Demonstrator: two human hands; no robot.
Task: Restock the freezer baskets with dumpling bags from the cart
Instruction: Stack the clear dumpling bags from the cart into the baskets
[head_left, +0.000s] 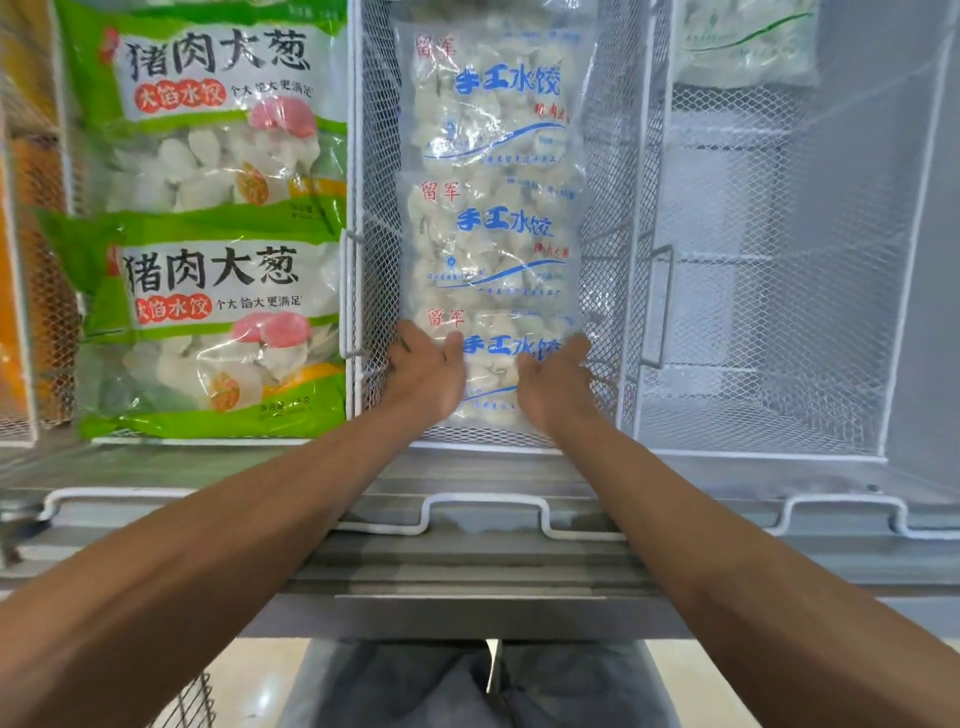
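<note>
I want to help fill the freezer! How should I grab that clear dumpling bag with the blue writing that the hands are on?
Hold the nearest clear bag by its two long side edges, one hand each side, coming from above, much as the left hand and right hand do. It lies flat and lumpy in the narrow middle basket, overlapped by the next bag.

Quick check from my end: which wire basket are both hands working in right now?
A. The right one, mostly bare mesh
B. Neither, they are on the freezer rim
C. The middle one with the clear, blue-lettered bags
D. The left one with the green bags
C: the left hand and right hand both rest on the nearest clear plastic dumpling bag with blue lettering, inside the middle white wire mesh basket.
</note>
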